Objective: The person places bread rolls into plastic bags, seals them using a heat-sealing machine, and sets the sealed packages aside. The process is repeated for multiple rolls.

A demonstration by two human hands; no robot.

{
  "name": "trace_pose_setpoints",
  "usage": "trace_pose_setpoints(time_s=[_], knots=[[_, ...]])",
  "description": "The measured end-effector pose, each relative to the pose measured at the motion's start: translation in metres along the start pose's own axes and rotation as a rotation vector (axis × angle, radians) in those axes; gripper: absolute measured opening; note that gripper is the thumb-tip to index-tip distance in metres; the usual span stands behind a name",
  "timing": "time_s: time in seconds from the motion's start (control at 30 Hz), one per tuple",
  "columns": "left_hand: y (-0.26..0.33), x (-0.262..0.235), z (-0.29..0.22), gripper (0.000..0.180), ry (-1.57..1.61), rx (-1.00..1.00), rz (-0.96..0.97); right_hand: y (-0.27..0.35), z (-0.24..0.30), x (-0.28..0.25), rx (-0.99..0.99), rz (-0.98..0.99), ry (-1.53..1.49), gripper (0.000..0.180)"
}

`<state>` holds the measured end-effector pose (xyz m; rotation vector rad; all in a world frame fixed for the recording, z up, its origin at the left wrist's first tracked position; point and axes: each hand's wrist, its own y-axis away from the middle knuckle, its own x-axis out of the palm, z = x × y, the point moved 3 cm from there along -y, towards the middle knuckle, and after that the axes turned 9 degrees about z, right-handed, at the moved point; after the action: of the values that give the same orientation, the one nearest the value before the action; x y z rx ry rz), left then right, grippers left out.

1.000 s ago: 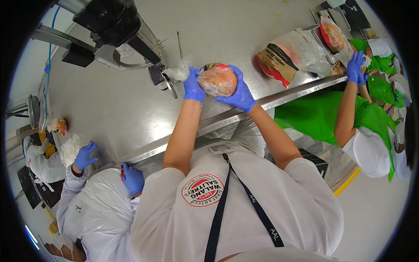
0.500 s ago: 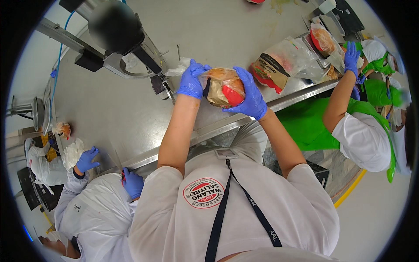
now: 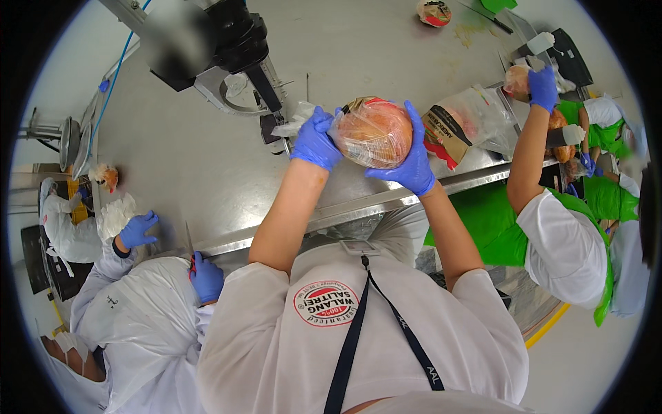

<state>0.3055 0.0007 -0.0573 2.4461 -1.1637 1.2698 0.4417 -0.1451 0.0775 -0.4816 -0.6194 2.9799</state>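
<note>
A round ham (image 3: 378, 134) in a clear printed bag is held up above the near edge of the metal table (image 3: 221, 179). My left hand (image 3: 314, 143), in a blue glove, is closed on the gathered neck of the bag. Cupped around the other side and underneath is my gloved right hand (image 3: 411, 160). The netted brown face of the ham is toward me, and the red and gold print shows along its top rim. Just beyond my left hand stands a black and metal clipping machine (image 3: 258, 83), with crumpled clear plastic (image 3: 295, 119) beside it.
To the right lies a printed bag (image 3: 458, 127) with pink meat inside. A co-worker's gloved hand (image 3: 543, 88) is at another wrapped ham (image 3: 517, 81). At left, a co-worker's hand (image 3: 207, 277) grips a knife (image 3: 189, 240). One more wrapped ham (image 3: 434, 13) sits at the back.
The ham has turned in my hands, so its netted face shows instead of the printed side. My view has shifted a little. The co-worker at right has moved a hand to a wrapped ham.
</note>
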Motion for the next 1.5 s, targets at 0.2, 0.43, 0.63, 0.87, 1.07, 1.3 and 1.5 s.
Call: trace_pose_setpoints(time_s=[0.2, 0.43, 0.63, 0.87, 1.07, 1.3, 1.5], knots=[[-0.011, 0.072, -0.058, 0.029, 0.65, 0.01, 0.241, 0.002, -0.011, 0.01, 0.659, 0.092, -1.034, 0.079], [0.026, 0.008, -0.036, 0.013, 0.404, 0.269, 0.092, -0.01, 0.002, 0.012, 0.06, 0.281, -0.156, 0.12], [0.043, 0.042, -0.065, 0.016, 0.029, -0.003, -0.289, -0.013, 0.007, 0.028, 0.066, 0.253, -0.11, 0.117], [0.065, 0.049, -0.081, 0.018, 0.584, 0.052, -0.26, -0.024, 0.016, 0.056, 0.172, 0.224, -0.277, 0.115], [0.047, 0.075, -0.097, 0.023, 0.403, -0.048, -0.658, -0.014, -0.038, 0.076, 0.295, 0.022, -0.794, 0.092], [0.045, 0.004, -0.096, 0.02, -0.624, -0.107, -0.438, -0.031, -0.084, 0.092, 0.423, -0.078, -1.074, 0.071], [0.042, -0.031, -0.098, 0.006, -0.597, 0.029, -0.527, -0.062, -0.12, 0.093, 0.414, -0.12, -1.04, 0.066]])
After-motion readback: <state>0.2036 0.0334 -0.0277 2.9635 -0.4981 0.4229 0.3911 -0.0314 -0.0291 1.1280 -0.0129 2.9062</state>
